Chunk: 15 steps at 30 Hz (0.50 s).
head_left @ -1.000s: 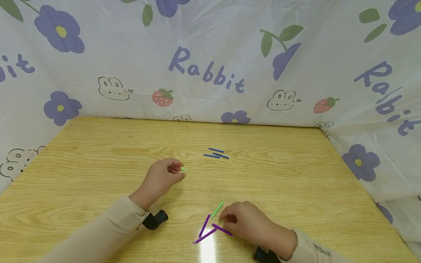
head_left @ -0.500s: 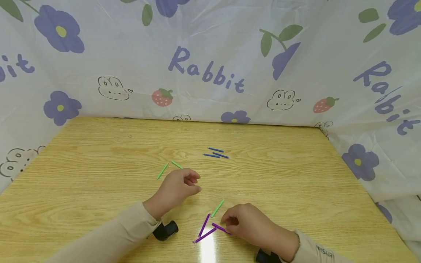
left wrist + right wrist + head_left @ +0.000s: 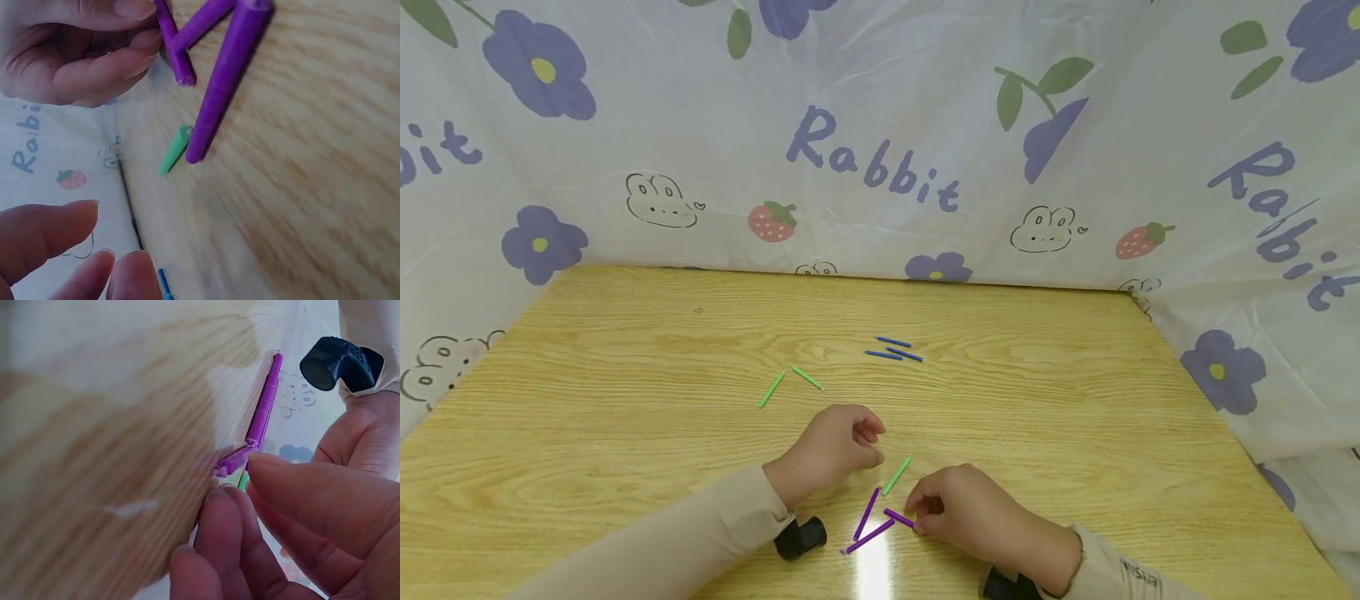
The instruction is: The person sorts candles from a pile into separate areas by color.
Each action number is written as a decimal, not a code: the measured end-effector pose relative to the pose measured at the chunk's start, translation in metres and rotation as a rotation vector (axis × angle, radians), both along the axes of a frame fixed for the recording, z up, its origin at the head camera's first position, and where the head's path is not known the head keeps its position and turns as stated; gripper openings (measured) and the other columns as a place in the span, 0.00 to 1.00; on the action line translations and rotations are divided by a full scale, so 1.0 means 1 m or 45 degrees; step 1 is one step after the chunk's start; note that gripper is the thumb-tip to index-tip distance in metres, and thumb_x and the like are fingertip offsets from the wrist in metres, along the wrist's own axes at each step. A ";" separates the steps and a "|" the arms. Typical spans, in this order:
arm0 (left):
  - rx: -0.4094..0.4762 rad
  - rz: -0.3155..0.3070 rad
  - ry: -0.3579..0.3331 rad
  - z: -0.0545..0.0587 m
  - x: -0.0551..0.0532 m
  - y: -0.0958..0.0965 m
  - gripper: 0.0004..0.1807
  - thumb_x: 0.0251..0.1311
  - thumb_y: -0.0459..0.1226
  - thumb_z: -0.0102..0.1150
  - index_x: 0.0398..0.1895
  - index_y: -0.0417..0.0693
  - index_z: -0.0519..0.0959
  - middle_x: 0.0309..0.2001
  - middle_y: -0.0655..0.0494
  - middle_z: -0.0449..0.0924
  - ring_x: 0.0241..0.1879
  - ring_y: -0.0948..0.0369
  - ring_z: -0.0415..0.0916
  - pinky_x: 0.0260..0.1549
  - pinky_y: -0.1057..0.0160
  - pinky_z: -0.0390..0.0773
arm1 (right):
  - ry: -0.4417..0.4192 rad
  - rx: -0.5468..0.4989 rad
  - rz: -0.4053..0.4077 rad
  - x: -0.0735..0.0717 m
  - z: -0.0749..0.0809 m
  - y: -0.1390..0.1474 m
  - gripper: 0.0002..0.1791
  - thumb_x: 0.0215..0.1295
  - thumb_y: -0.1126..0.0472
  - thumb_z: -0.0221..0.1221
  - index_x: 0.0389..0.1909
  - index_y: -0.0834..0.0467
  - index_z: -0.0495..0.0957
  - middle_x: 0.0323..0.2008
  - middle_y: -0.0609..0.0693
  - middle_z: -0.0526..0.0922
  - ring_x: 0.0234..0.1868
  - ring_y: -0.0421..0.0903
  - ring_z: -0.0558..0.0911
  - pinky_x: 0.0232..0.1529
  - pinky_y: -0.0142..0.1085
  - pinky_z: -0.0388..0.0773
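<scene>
Fingers point(image 3: 219, 519) of the right hand point(image 3: 973, 510) are pinching one purple stick point(image 3: 899, 517) by two others point(image 3: 867, 514), and the empty left hand point(image 3: 831, 448), fingers apart, is hanging near a green stick point(image 3: 897, 475), maybe needing to pinch it gently next.

Desk point(image 3: 1037, 400): wood-grained, smooth, glossy enough to throw back a bright streak at the near side. Purple sticks point(image 3: 225, 81): smooth, waxy or plastic in look, low sheen. Green sticks point(image 3: 772, 389): similar, smooth. Far sheet point(image 3: 715, 92): thin, creased, soft plastic-like sheen. Sleeves point(image 3: 692, 525): matt cloth. Wrist devices point(image 3: 342, 365): black, plastic-looking.
</scene>
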State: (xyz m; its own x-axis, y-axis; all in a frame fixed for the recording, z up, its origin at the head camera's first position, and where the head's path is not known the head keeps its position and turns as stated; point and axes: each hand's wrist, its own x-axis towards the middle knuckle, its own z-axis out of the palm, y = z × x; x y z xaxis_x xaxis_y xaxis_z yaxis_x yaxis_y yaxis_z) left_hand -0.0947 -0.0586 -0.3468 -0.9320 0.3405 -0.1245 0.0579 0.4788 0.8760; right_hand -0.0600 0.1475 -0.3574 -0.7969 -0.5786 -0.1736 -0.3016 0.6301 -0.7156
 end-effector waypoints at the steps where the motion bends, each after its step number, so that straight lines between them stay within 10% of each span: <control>1: 0.002 -0.009 -0.002 -0.001 0.000 0.001 0.13 0.49 0.25 0.66 0.40 0.33 0.79 0.34 0.49 0.77 0.34 0.61 0.73 0.35 0.64 0.76 | -0.003 -0.001 -0.001 0.000 0.000 0.000 0.04 0.54 0.67 0.68 0.30 0.56 0.84 0.24 0.40 0.81 0.25 0.31 0.72 0.27 0.27 0.72; 15: -0.087 -0.108 -0.038 -0.006 -0.004 0.018 0.12 0.44 0.24 0.67 0.34 0.35 0.79 0.30 0.53 0.76 0.32 0.61 0.71 0.31 0.66 0.74 | 0.030 -0.011 0.009 0.000 0.000 -0.001 0.04 0.53 0.68 0.67 0.29 0.57 0.85 0.23 0.39 0.81 0.24 0.29 0.72 0.27 0.27 0.72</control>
State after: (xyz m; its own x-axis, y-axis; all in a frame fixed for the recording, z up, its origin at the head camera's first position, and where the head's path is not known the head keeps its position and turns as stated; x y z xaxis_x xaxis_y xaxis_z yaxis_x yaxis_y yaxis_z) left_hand -0.0985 -0.0409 -0.3527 -0.8958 0.4076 -0.1771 0.0752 0.5317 0.8436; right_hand -0.0600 0.1468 -0.3577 -0.7967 -0.5856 -0.1496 -0.3229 0.6216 -0.7137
